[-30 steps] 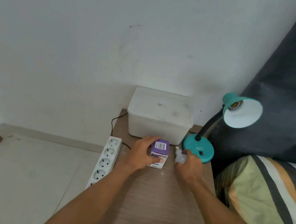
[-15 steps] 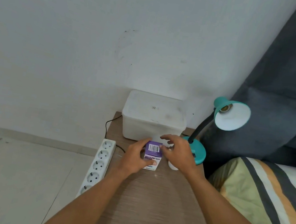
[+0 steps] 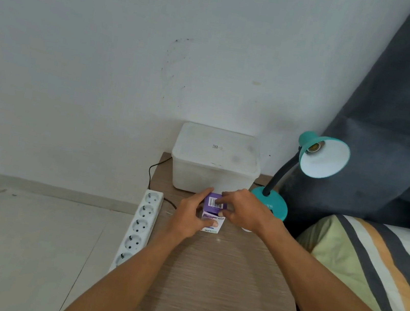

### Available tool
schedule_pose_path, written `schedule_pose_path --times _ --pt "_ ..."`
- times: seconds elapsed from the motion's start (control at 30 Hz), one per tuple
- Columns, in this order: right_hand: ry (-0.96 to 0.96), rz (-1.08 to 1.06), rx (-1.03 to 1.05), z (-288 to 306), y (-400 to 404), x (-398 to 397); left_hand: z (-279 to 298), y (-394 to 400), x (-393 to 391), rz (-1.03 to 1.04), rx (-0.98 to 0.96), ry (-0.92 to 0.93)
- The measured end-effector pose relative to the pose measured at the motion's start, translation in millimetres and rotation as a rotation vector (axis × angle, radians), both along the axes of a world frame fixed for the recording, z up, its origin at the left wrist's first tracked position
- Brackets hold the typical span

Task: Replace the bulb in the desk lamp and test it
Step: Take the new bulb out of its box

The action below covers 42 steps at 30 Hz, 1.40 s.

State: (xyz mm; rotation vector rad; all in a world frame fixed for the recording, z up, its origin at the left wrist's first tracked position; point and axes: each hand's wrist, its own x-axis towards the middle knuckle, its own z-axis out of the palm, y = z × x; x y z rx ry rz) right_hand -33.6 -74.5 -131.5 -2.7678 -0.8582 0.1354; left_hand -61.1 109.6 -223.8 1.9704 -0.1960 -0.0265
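In front of the white lidded plastic container [image 3: 215, 161], on the wooden bedside table [image 3: 222, 279], stands a small purple-and-white bulb box [image 3: 212, 214]. The left hand [image 3: 189, 218] is wrapped around the box's left side, thumb pressed on its front face. The right hand [image 3: 243, 211] is at the box's top, its fingertips [image 3: 224, 194] pinching at the purple flap with the barcode. Just right of the container sits the teal desk lamp [image 3: 270, 203], its round base partly behind the right hand; the black gooseneck rises to a teal shade [image 3: 324, 156] whose brass socket shows no bulb. A little white object peeks out under the right wrist, too hidden to identify. Left of the container, a white power strip [image 3: 140, 225] hangs along the table's edge, a black cord running behind it. A striped pillow [image 3: 374, 268] lies to the right of the lamp.
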Motion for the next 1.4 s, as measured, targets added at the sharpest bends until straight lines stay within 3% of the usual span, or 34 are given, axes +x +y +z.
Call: schedule_pose_path --times 0.17,0.37,0.5,0.67,0.8,0.87,1.0,1.17,1.4 --pt "-0.056 0.053 -0.036 -2 0 1 -2 0 0 0.002 0.013 0.001" --pt "-0.067 0.04 0.067 -5 -3 -1 -7 0 3 0.012 0.017 0.014" --pt "0.023 -0.187 0.261 -4 2 -3 -10 1 4 0.016 0.014 0.007" --pt "0.17 -0.536 0.651 -2 9 4 -11 -1 -3 0.068 0.033 -0.034" --pt "-0.026 -0.813 0.721 -2 18 0 -12 -1 -4 0.035 0.089 -0.091" --pt "-0.09 -0.817 0.682 -5 19 -5 -11 2 -2 0.011 0.127 -0.111" --pt "-0.026 -0.55 0.44 -16 19 -13 -9 4 1 -0.006 0.133 -0.109" --pt "-0.054 -0.415 0.242 -16 29 -14 -7 4 1 -0.009 0.103 -0.081" --pt "-0.028 -0.341 0.162 -23 33 -9 -8 3 1 -0.006 0.102 -0.072"
